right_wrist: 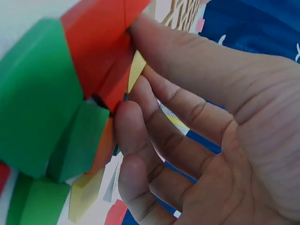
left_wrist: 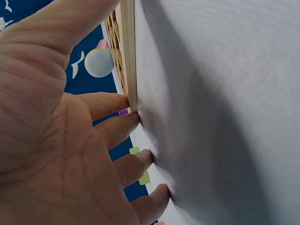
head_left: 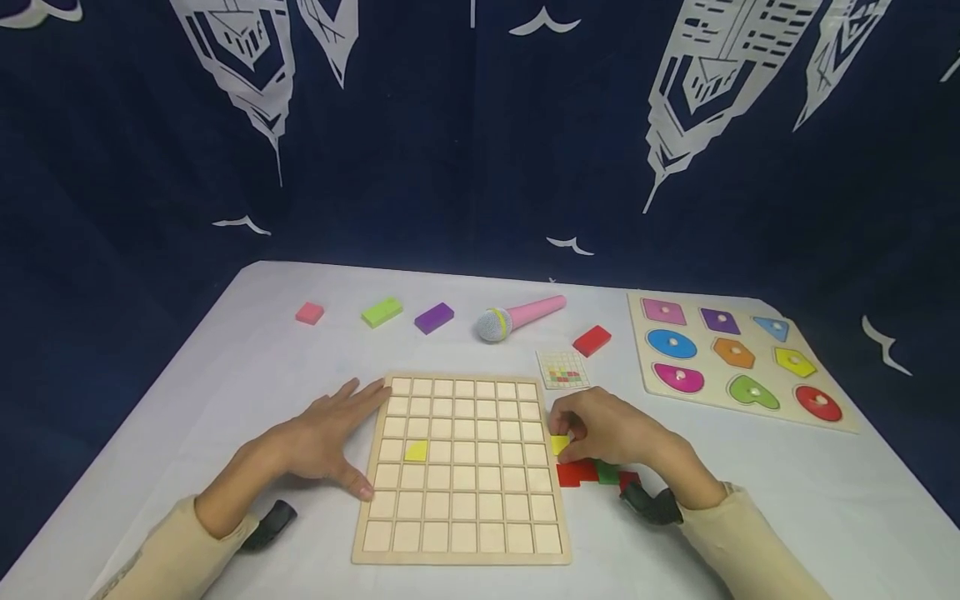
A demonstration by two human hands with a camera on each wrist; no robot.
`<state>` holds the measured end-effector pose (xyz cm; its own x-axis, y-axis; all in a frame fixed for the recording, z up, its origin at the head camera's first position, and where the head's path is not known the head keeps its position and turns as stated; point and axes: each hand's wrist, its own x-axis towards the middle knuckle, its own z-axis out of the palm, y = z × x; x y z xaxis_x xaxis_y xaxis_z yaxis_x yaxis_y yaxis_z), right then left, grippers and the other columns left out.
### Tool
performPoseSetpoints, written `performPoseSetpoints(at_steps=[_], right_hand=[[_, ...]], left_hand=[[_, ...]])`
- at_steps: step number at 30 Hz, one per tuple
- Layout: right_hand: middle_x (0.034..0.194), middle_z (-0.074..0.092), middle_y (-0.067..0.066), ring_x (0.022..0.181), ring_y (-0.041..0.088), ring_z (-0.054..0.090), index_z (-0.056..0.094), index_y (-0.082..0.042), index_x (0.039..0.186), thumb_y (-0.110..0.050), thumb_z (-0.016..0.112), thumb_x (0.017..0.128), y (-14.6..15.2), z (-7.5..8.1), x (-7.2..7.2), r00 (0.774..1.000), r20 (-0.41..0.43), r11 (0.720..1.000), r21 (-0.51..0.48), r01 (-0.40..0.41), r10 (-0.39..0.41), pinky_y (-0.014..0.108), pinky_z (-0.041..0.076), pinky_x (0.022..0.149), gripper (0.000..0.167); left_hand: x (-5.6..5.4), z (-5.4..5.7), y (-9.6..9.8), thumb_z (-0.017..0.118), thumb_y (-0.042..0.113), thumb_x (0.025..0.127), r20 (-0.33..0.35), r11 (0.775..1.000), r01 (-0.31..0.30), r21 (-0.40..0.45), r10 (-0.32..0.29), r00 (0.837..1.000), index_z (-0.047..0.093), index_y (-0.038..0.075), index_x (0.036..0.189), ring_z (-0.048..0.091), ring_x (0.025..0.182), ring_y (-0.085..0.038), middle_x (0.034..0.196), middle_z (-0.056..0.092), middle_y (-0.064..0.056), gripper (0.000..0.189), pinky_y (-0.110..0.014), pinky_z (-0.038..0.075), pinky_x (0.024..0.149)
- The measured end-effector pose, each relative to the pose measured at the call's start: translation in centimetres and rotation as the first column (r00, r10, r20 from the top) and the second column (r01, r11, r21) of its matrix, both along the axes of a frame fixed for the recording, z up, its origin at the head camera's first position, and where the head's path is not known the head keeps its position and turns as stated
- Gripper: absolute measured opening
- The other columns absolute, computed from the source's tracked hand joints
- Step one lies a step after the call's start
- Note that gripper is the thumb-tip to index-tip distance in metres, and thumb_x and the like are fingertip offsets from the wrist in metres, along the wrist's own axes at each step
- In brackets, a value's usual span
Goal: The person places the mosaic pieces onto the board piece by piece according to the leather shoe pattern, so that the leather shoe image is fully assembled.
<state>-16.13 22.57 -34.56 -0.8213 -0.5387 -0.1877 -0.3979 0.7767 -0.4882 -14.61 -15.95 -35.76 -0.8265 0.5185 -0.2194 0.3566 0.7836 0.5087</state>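
A wooden grid board (head_left: pixel 462 558) lies flat on the table, with a yellow tile (head_left: pixel 416 451) in one of its left-hand squares. My left hand (head_left: pixel 322 437) spreads its fingers along the board's left side, thumb and fingertips touching the edge; the left wrist view shows the fingertips down at the table. Just beyond the right edge, my right hand (head_left: pixel 611 425) pinches another yellow tile (head_left: pixel 559 444) between thumb and fingers. Beneath that hand lies a heap of red and green tiles (head_left: pixel 577 473), partly hidden by it, and the right wrist view shows green tiles (right_wrist: pixel 40 98) close by.
A small pattern card (head_left: pixel 562 369) and a red block (head_left: pixel 592 341) lie behind the right hand. Farther back are a pink toy microphone (head_left: pixel 525 315), a purple block (head_left: pixel 434 317), a lime green block (head_left: pixel 382 312) and a pink block (head_left: pixel 310 313). A shape puzzle board (head_left: pixel 716 383) lies right.
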Motion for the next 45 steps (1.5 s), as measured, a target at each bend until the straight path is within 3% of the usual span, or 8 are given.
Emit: performPoseSetpoints(at_steps=[10, 17, 22, 28, 33, 37, 41, 45], right_hand=[[0.07, 0.055, -0.01, 0.068, 0.008, 0.053, 0.069, -0.02, 0.087, -0.024, 0.088, 0.075, 0.2, 0.3, 0.1, 0.998, -0.049, 0.998, 0.05, -0.023, 0.026, 0.023, 0.047, 0.064, 0.023], [0.069, 0.058, -0.012, 0.06, 0.005, 0.05, 0.075, -0.013, 0.099, -0.009, 0.074, 0.086, 0.5, 0.6, -0.1, 0.994, -0.087, 0.997, 0.036, -0.067, 0.07, 0.022, 0.045, 0.06, 0.014], [0.071, 0.06, -0.013, 0.064, 0.004, 0.052, 0.073, -0.014, 0.098, -0.009, 0.072, 0.088, 0.3, 0.8, 0.0, 0.99, -0.124, 0.997, 0.04, -0.062, 0.066, 0.022, 0.048, 0.063, 0.012], [0.072, 0.06, -0.01, 0.063, 0.004, 0.053, 0.072, -0.014, 0.1, -0.007, 0.068, 0.09, -0.6, 1.5, 0.3, 0.985, -0.152, 0.996, -0.027, -0.08, 0.075, 0.022, 0.048, 0.062, 0.012], [0.079, 0.068, -0.007, 0.067, 0.005, 0.057, 0.07, -0.011, 0.102, -0.008, 0.07, 0.091, -2.0, 1.8, 0.1, 0.988, -0.139, 0.995, -0.069, -0.077, 0.067, 0.023, 0.05, 0.065, 0.012], [0.082, 0.071, -0.006, 0.072, 0.005, 0.061, 0.066, -0.013, 0.097, -0.009, 0.071, 0.09, -3.4, 1.6, -0.1, 0.992, -0.111, 0.992, -0.109, -0.07, 0.058, 0.024, 0.051, 0.066, 0.009], [0.083, 0.07, -0.007, 0.075, 0.005, 0.062, 0.065, -0.014, 0.094, -0.009, 0.072, 0.09, -5.1, 1.2, -0.2, 0.993, -0.083, 0.984, -0.149, -0.094, 0.083, 0.024, 0.051, 0.068, 0.009], [0.086, 0.071, -0.006, 0.078, 0.004, 0.064, 0.066, -0.013, 0.095, -0.006, 0.07, 0.09, -6.9, 0.9, -0.1, 0.991, -0.08, 0.976, -0.178, -0.125, 0.112, 0.024, 0.051, 0.072, 0.009]], left_hand=[[-0.1, 0.1, 0.1, 0.092, 0.048, 0.054, 0.012, 1.0, 0.001, 0.006, -0.001, 1.0, 0.025, 0.003, 0.157, 0.008, 0.151, -0.05, 0.165, 0.02, -0.02, 0.131, -0.067, 0.011, 0.117], [0.0, 0.1, 0.0, 0.093, 0.047, 0.055, 0.006, 1.0, 0.0, 0.01, -0.001, 1.0, 0.026, 0.003, 0.157, 0.008, 0.15, -0.05, 0.165, 0.02, -0.019, 0.13, -0.067, 0.012, 0.116], [0.1, 0.4, -0.1, 0.092, 0.051, 0.055, -0.007, 1.0, 0.005, -0.001, -0.005, 1.0, 0.028, 0.005, 0.156, 0.01, 0.15, -0.051, 0.164, 0.022, -0.019, 0.129, -0.067, 0.015, 0.116], [-0.1, 0.7, -0.3, 0.092, 0.045, 0.06, -0.063, 1.0, -0.005, 0.018, 0.006, 0.998, 0.042, 0.006, 0.15, 0.027, 0.145, -0.045, 0.158, 0.036, -0.018, 0.11, -0.063, 0.027, 0.113], [-1.6, 0.9, -0.2, 0.093, 0.04, 0.062, -0.043, 0.998, -0.037, 0.043, 0.039, 0.998, 0.045, 0.007, 0.148, 0.043, 0.126, -0.033, 0.14, 0.051, -0.013, 0.104, -0.057, 0.04, 0.105], [-3.8, 1.1, -0.2, 0.092, 0.033, 0.067, 0.074, 0.994, -0.071, 0.08, 0.065, 0.995, 0.046, 0.008, 0.146, 0.049, 0.107, -0.026, 0.122, 0.054, -0.01, 0.095, -0.045, 0.045, 0.092], [-6.2, 1.0, -0.3, 0.088, 0.017, 0.073, 0.209, 0.982, -0.109, 0.156, 0.075, 0.975, 0.051, 0.007, 0.136, 0.049, 0.087, -0.021, 0.11, 0.055, -0.01, 0.074, -0.034, 0.041, 0.079], [-7.6, 0.7, -0.3, 0.083, 0.008, 0.076, 0.245, 0.974, -0.1, 0.201, 0.049, 0.968, 0.053, 0.005, 0.127, 0.048, 0.08, -0.019, 0.102, 0.056, -0.01, 0.059, -0.032, 0.04, 0.075]])
